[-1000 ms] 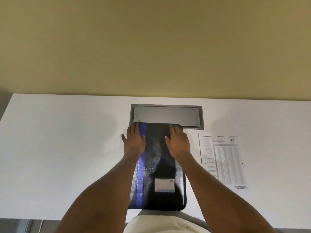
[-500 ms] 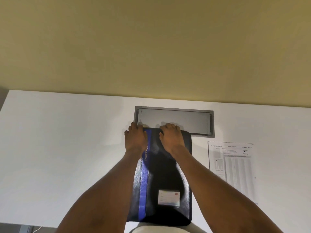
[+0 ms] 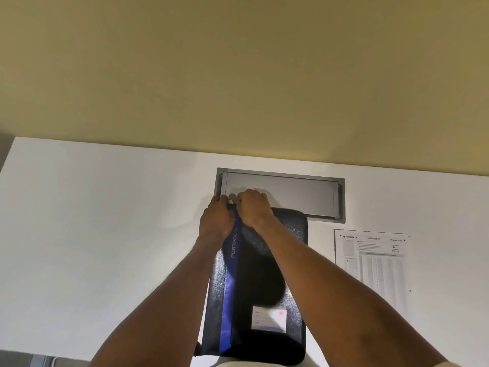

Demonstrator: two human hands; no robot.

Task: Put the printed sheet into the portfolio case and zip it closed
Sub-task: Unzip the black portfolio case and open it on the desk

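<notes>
A black portfolio case [image 3: 267, 263] with a blue stripe and a white label lies lengthwise on the white desk [image 3: 105, 234] in front of me. My left hand [image 3: 215, 221] grips the case's far left corner. My right hand [image 3: 254, 209] is curled at the far edge beside it, pinching something small at the corner; a metal bit, perhaps the zip pull, shows between the hands. The printed sheet [image 3: 373, 268] lies flat on the desk to the right of the case, apart from both hands.
A grey recessed cable hatch [image 3: 291, 194] is set in the desk just beyond the case. A yellowish wall rises behind the desk. The desk's near edge runs along the bottom left.
Both hands moved from lying flat on the case to its far left corner and curled around the edge there. The camera shifted, so the case and sheet appear further right.
</notes>
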